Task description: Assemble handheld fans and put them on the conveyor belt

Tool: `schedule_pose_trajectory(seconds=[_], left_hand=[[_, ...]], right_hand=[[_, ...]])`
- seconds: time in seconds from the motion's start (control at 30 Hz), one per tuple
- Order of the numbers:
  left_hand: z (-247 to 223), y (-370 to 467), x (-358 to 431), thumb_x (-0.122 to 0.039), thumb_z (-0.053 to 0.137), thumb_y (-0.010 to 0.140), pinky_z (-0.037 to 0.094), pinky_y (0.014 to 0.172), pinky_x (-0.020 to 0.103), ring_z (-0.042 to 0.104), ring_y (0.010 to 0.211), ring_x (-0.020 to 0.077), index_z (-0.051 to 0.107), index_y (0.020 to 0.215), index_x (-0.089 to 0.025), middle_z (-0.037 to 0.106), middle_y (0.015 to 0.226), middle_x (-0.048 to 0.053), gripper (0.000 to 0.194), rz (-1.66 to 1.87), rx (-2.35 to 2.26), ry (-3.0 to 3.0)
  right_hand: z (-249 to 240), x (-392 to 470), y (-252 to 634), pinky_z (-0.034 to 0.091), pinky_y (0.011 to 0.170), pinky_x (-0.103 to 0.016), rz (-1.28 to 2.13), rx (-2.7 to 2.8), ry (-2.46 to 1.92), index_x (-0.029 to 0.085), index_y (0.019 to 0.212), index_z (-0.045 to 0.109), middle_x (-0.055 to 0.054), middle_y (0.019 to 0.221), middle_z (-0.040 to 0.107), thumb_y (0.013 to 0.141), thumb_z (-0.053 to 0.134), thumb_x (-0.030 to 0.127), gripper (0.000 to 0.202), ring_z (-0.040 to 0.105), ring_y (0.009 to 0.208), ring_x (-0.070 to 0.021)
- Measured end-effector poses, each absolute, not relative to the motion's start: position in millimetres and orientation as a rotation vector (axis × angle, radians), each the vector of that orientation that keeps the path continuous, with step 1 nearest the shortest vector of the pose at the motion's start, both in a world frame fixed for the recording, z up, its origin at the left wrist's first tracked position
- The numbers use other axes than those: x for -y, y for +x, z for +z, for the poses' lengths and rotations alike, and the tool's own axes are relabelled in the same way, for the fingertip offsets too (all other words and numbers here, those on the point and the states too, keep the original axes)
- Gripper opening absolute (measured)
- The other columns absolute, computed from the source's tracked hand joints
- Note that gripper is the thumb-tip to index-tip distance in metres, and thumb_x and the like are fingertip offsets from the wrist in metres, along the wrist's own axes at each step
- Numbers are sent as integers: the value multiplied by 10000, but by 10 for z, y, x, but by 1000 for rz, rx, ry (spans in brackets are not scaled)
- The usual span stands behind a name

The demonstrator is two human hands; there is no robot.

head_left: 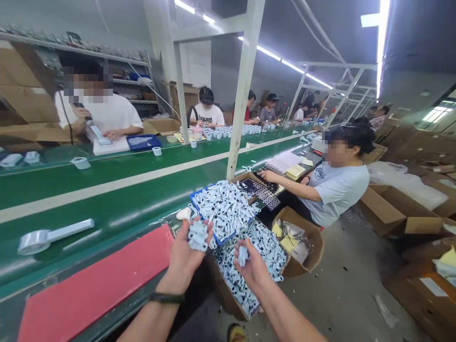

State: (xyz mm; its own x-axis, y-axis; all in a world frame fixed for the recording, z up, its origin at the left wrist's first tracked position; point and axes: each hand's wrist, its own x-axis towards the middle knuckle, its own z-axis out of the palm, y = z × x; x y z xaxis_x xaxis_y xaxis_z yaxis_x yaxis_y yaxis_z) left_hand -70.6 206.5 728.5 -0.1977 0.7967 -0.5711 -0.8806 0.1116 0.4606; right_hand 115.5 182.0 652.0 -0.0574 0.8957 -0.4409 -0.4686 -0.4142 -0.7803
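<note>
Palm up, my left hand [185, 254] cups several light blue plastic pieces [198, 235], its fingers curled around them. My right hand [252, 267] holds a few similar pieces [243, 255] between its fingers and thumb, over a cardboard box [228, 297] full of such parts. Behind both hands, a blue tray [193, 194] is heaped with the same light blue parts. A white lump [184, 213] lies just beyond my left fingertips.
A red mat [96, 285] lies on the bench at left, beside a green conveyor [117, 178] carrying a handled part [35, 241]. A frame post [243, 90] stands ahead. At right, a co-worker [340, 183] sits behind an open carton [313, 254].
</note>
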Motion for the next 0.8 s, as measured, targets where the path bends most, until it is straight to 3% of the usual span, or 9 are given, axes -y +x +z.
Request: schedule_pose_trajectory(seconds=[0.13,0.2,0.3,0.43,0.53,0.6,0.8], left_hand=[[7351,-692,-2992,-473,492,1037,600,771,397,732,831,250,685,1034,-139,715,915,123,386,1631,-900,-4],[7319,-652,-3398,-450,501,1035,582,776,387,704,782,226,682,987,-126,685,849,99,374,1666,-937,37],[7215,-572,-3862,-371,582,998,548,791,344,648,745,179,671,920,-127,651,821,46,271,1731,-1026,108],[7060,-479,-4089,-293,609,966,462,1027,333,652,1020,186,715,1007,-140,709,995,68,190,1747,-1097,247],[7005,-455,-3955,-277,565,970,251,1231,344,538,1337,188,733,1111,-183,718,1211,91,239,1717,-1099,322],[6960,-479,-3732,-301,546,971,158,1277,373,464,1432,187,731,1149,-230,696,1310,75,267,1712,-1097,341],[6423,-886,-2204,-474,706,840,344,1242,428,451,1454,272,731,1022,-315,688,1311,5,243,1764,-1382,218]], right_hand=[[6833,-3097,884,556,726,-286,1461,806,-1140,172,1020,666,-83,1058,666,880,659,535,389,635,945,-213],[6865,-3623,680,550,888,-351,1358,949,-1156,170,960,675,-72,1035,667,860,679,458,305,614,1033,-236],[6859,-4147,433,435,1100,-422,1240,1164,-1135,170,885,699,-66,1008,674,798,721,305,162,593,1116,-254],[6743,-4230,572,384,1161,-395,1121,1363,-1045,200,1032,729,-60,1185,682,844,658,267,212,582,1220,-237],[6506,-3860,1013,329,1209,-401,1011,1394,-1033,210,1176,704,-75,1343,629,937,563,325,301,520,1327,-232],[6254,-3527,1307,268,1236,-474,922,1327,-1114,183,1316,627,-128,1463,527,1008,475,388,400,432,1408,-264],[5482,-2903,1541,250,1234,-532,674,1193,-1440,140,1498,428,-200,1571,371,1038,395,552,618,317,1487,-308]])
